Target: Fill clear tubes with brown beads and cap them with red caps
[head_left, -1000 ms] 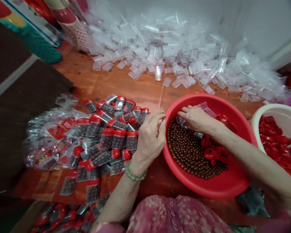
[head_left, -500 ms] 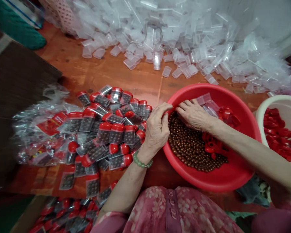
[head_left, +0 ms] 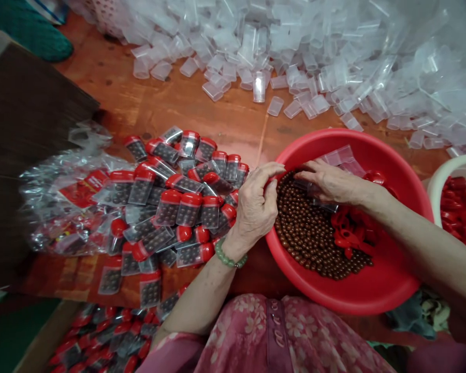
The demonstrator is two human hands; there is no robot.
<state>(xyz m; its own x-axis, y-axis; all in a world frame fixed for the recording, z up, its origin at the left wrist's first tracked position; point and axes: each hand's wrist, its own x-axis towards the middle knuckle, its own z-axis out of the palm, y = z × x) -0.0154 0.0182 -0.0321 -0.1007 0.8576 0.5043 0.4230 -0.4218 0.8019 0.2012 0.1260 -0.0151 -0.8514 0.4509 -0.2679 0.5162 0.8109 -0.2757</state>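
Observation:
A red basin (head_left: 406, 259) holds a bed of small brown balls (head_left: 314, 233), red caps (head_left: 351, 228) and some clear plastic containers (head_left: 344, 158). My left hand (head_left: 256, 199), with a green bead bracelet at the wrist, is closed on the basin's left rim, thumb and fingers curled. Inside the basin my right hand (head_left: 328, 181) is bent over the balls near the far left wall. Its fingers are closed on a clear plastic container (head_left: 326, 205), partly hidden under the palm, low against the balls.
Many capped, ball-filled containers (head_left: 188, 210) lie left of the basin beside a clear plastic bag (head_left: 42, 197); more lie lower left (head_left: 101, 336). Loose clear containers (head_left: 295, 72) are heaped along the back. A white tub (head_left: 437, 191) of red caps stands right. A dark box (head_left: 34, 119) edges the left.
My right hand has shifted slightly right and tipped, and a clear container now shows under its palm. My left hand stays at the rim. The view has moved slightly.

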